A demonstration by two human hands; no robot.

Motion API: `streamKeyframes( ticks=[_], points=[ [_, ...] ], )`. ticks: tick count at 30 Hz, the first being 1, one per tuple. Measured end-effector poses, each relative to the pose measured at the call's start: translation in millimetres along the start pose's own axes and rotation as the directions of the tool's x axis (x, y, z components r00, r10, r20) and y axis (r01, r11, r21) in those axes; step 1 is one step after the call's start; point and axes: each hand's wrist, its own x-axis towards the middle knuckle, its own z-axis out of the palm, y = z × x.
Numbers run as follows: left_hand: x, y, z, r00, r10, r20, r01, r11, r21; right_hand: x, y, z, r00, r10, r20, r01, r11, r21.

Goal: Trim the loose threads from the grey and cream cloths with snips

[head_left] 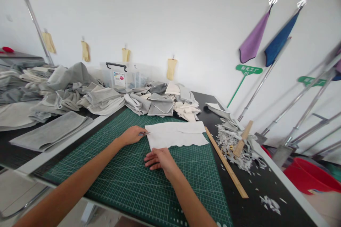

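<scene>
A piece of white cloth (176, 136) lies on the green cutting mat (138, 184), with a folded strip along its far side and a wavy near edge. At its left edge, my left hand (131, 135) is closed on a small pointed metal tool (144, 133); it is too small to tell its exact kind. My right hand (161, 159) is by the cloth's lower left corner. Its fingers are loosely bent and a little apart, with nothing visible in them.
Grey and white cloths (160, 103) are piled behind the mat, with a larger heap (61, 88) leftward. A clear plastic box (119, 76) stands behind. On the right are a wooden ruler (226, 163), shredded scraps (237, 149) and a wooden piece (243, 138). A red bucket (309, 173) stands beyond.
</scene>
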Motion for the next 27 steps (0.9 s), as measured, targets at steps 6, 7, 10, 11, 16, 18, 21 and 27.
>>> streamKeyframes(
  ticks=[6, 7, 10, 11, 16, 18, 21, 27],
  points=[
    [-3.4, 0.2, 2.3, 1.0, -0.027, 0.009, 0.026, 0.996, 0.081, -18.5, -18.2, -33.4, 0.911, -0.357, -0.206, 0.296, 0.915, -0.274],
    [-3.7, 0.4, 2.0, 0.999, -0.034, 0.009, 0.033, 0.995, 0.093, -19.8, -22.0, -40.9, 0.87, -0.448, -0.207, 0.35, 0.856, -0.381],
    [-5.1, 0.8, 1.5, 0.998, -0.061, 0.004, 0.06, 0.991, 0.12, -21.4, -27.3, -60.7, 0.778, -0.628, -0.02, 0.396, 0.515, -0.76],
    [-5.7, 0.8, 1.5, 0.997, -0.072, 0.001, 0.071, 0.989, 0.127, -21.5, -26.5, -65.7, 0.791, -0.609, 0.063, 0.373, 0.397, -0.839],
    [-7.6, -1.2, 2.3, 0.993, -0.116, -0.018, 0.117, 0.98, 0.161, -26.6, -12.9, -72.8, 0.883, -0.415, 0.219, 0.31, 0.166, -0.936],
    [-8.2, -2.4, 2.9, 0.991, -0.132, -0.025, 0.134, 0.976, 0.174, -32.1, -9.3, -68.7, 0.886, -0.404, 0.226, 0.303, 0.136, -0.943],
    [-9.7, -3.9, 3.4, 0.988, -0.153, -0.036, 0.157, 0.97, 0.185, -41.8, -8.4, -59.2, 0.889, -0.395, 0.232, 0.293, 0.101, -0.951],
    [-10.1, 5.0, -1.8, 0.986, -0.163, -0.041, 0.167, 0.976, 0.141, -52.9, -7.6, -43.6, 0.897, -0.371, 0.24, 0.269, 0.027, -0.963]
  ],
)
